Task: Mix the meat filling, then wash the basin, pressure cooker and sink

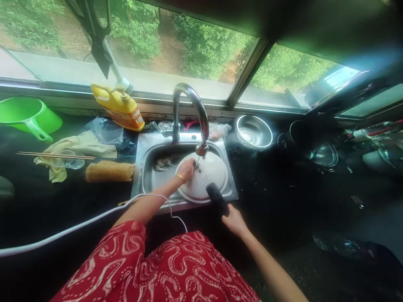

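A round white cutting board [212, 170] lies over the right part of the steel sink [157, 179]. Over its left side, my left hand [186, 169] is closed near the water under the tap. Small dark bits show at the fingertips; what the fingers hold is too small to make out. My right hand [233, 219] grips the handle of a black cleaver [215, 193], whose broad dark end reaches over the board's front edge. The curved chrome tap [201, 113] hangs above the board. Some greyish pieces of food [163, 163] lie in the sink's back left.
Left of the sink are a loofah [110, 171], a cloth [78, 146], chopsticks [56, 155], a green dipper [28, 115] and a yellow jug [121, 107]. A metal colander [254, 131] stands right. A white cable [94, 219] crosses my left arm.
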`<state>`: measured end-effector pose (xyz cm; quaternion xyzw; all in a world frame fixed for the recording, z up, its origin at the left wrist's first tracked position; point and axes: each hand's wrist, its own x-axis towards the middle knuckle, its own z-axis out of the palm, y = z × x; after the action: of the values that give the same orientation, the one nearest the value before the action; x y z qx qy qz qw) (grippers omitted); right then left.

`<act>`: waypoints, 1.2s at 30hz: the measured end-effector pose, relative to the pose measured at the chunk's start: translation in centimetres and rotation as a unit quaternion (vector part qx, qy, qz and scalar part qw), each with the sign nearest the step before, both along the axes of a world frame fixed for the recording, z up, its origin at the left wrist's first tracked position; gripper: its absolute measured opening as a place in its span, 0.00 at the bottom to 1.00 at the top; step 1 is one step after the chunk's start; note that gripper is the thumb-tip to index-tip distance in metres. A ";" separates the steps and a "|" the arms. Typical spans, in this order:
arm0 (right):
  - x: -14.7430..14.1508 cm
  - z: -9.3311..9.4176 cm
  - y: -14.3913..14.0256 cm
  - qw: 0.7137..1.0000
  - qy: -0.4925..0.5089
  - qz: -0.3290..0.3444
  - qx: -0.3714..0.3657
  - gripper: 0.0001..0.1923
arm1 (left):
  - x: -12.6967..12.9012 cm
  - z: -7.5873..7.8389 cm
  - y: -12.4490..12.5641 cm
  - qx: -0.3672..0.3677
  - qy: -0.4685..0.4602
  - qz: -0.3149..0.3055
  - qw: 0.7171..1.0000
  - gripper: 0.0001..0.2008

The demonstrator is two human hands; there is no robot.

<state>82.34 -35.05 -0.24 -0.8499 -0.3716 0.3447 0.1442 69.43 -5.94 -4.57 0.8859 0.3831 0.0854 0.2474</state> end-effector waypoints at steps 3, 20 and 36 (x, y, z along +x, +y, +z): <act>-0.7 -1.0 -2.4 1.000 0.030 -0.003 -0.001 0.09 | 2.9 0.8 2.9 -0.072 0.053 0.034 0.995 0.16; -2.4 -2.8 -2.8 0.998 0.059 -0.029 0.001 0.05 | -8.1 -2.6 3.6 -0.161 -0.034 0.139 0.976 0.12; -3.6 -2.5 -2.4 0.999 -0.016 -0.015 -0.042 0.14 | -6.8 3.0 20.6 -0.066 -0.234 0.341 0.908 0.13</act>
<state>78.75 -37.43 -2.70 -0.8661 -0.3459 0.3444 0.1074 62.61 14.63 -1.54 0.6377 0.5973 0.3441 0.3438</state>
